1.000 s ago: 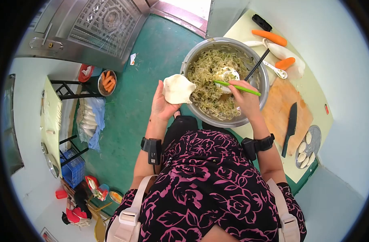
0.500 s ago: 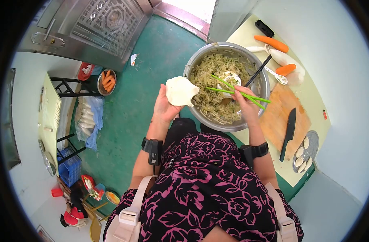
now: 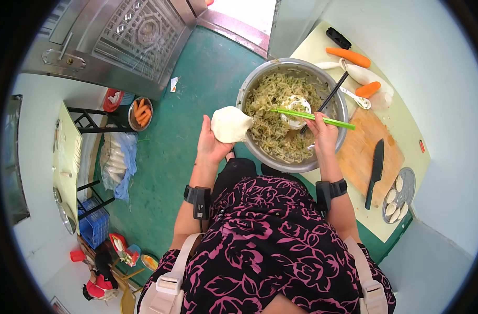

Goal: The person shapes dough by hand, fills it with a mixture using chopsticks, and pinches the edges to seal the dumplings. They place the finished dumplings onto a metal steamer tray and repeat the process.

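A round, pale dough wrapper point(image 3: 231, 124) lies on the palm and fingers of my left hand point(image 3: 212, 147), beside the left rim of a large metal bowl point(image 3: 291, 64). Shredded greenish filling point(image 3: 270, 91) fills much of that bowl. Green chopsticks point(image 3: 337, 123) are gripped in my right hand point(image 3: 323, 135) over the bowl's right side, their sticks close together. Under their tips sits a small white dish point(image 3: 295, 106) among the shreds. A black-handled utensil point(image 3: 334, 93) leans on the bowl's right rim; its lower end is hidden.
Right of the bowl, a cutting board point(image 3: 356, 149) bears a black knife point(image 3: 376, 170). A round metal tray point(image 3: 409, 183) holds several dough pieces. Carrots point(image 3: 349, 56) and a white spoon point(image 3: 360, 99) lie behind. At left stand a side table point(image 3: 66, 152) and a carrot basin point(image 3: 147, 102). A person point(image 3: 100, 285) is at lower left.
The green chopsticks have come together from a spread position. My left hand has shifted slightly left with the wrapper, whose edge toward the bowl looks rounder. The view has shifted a little.
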`<state>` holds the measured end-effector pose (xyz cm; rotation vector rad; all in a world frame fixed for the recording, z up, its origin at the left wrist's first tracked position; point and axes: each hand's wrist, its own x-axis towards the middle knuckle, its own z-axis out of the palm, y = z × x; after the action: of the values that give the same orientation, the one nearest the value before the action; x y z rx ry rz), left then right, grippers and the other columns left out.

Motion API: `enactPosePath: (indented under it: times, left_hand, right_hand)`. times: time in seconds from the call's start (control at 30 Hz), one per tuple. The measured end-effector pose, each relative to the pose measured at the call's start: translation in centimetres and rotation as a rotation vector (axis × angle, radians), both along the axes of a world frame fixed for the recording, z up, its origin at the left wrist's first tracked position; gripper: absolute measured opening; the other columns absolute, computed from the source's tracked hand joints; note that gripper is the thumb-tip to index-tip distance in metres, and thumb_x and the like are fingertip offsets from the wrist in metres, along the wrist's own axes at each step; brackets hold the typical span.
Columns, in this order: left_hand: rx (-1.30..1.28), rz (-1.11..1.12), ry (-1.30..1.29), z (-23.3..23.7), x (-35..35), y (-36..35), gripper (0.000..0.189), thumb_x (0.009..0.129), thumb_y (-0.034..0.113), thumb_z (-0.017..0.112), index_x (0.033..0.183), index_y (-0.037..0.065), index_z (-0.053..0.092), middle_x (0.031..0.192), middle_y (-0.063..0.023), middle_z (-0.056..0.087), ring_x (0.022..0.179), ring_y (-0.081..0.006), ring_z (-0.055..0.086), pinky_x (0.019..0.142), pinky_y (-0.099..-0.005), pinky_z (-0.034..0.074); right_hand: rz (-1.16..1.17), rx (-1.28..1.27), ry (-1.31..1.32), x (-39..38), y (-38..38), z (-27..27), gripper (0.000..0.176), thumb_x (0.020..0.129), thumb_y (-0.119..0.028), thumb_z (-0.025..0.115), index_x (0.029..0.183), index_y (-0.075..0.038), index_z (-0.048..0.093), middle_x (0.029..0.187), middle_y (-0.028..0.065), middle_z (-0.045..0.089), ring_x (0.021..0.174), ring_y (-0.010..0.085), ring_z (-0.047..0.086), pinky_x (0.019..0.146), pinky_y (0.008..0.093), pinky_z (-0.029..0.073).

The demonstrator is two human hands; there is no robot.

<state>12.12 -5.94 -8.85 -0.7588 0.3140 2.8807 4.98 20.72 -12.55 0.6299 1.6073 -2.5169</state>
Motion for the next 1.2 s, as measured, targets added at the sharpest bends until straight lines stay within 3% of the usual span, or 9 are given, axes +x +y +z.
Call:
enactPosePath:
  times: [0.2,0.53,0.63,0.77,0.9,0.97,1.2]
  left_hand:
    - [-0.036,-0.026,0.023,0.3,-0.5,0.1,0.061,0.087,0.051,0.021,0.124,0.004,0.034,0.126,-0.0141,0.039,0.117,-0.0309,0.036,0.098,-0.0464,0.026]
    - [0.038,-0.206,0.092,0.0,-4.6,4.1,0.063,0.085,0.053,0.026,0.127,0.006,0.031,0.13,-0.0137,0.034,0.12,-0.0304,0.031,0.1,-0.0459,0.024]
    - [0.019,-0.236,0.13,0.8,-5.3,5.3,0.064,0.085,0.054,0.025,0.127,0.006,0.03,0.131,-0.0141,0.032,0.12,-0.0305,0.032,0.099,-0.046,0.025]
    - [0.076,-0.264,0.148,1.0,-5.3,5.9,0.056,0.086,0.047,0.035,0.124,0.006,0.034,0.127,-0.0141,0.037,0.117,-0.0301,0.036,0.098,-0.0457,0.028]
    - [-0.047,-0.238,-0.002,0.2,-5.2,6.3,0.041,0.084,0.032,0.048,0.115,0.006,0.043,0.115,-0.011,0.048,0.107,-0.0262,0.046,0.089,-0.0443,0.04]
    - [-0.117,-0.233,-0.079,-0.5,-5.2,6.6,0.035,0.083,0.022,0.054,0.112,0.006,0.046,0.111,-0.0106,0.051,0.103,-0.0254,0.049,0.086,-0.044,0.043]
    - [-0.054,-0.251,-0.126,-1.7,-5.2,6.6,0.034,0.081,0.014,0.055,0.112,0.005,0.045,0.11,-0.0127,0.051,0.101,-0.0272,0.051,0.082,-0.0445,0.046]
  right_hand:
    - [-0.071,-0.187,-0.156,0.5,2.1,0.0,0.016,0.08,-0.01,0.057,0.091,0.002,0.054,0.084,0.0131,0.059,0.077,0.0227,0.061,0.065,0.0254,0.053]
    - [-0.035,-0.285,0.028,1.0,4.6,7.7,0.017,0.081,-0.014,0.056,0.09,0.0,0.055,0.084,0.0112,0.06,0.078,0.0222,0.061,0.065,0.0245,0.052]
    - [0.004,-0.235,0.058,1.6,3.4,8.5,0.016,0.081,-0.015,0.056,0.09,-0.001,0.056,0.082,0.0097,0.06,0.077,0.0212,0.061,0.064,0.0238,0.051]
    - [0.023,-0.134,0.044,2.5,1.8,7.1,0.014,0.082,-0.014,0.055,0.09,-0.002,0.057,0.081,0.0088,0.061,0.076,0.0199,0.061,0.063,0.0235,0.05]
    - [0.091,0.028,0.114,3.3,0.3,8.3,0.011,0.082,-0.01,0.055,0.09,-0.003,0.057,0.083,0.0071,0.059,0.074,0.016,0.06,0.061,0.0227,0.05]
    - [0.177,0.193,0.272,3.6,-0.3,9.6,0.01,0.081,-0.006,0.055,0.09,-0.003,0.058,0.085,0.0059,0.057,0.073,0.0135,0.058,0.058,0.0217,0.051]
    - [0.258,0.441,0.436,3.5,0.5,14.9,0.01,0.078,-0.001,0.057,0.088,-0.002,0.06,0.086,0.0046,0.055,0.07,0.0098,0.056,0.054,0.0195,0.051]
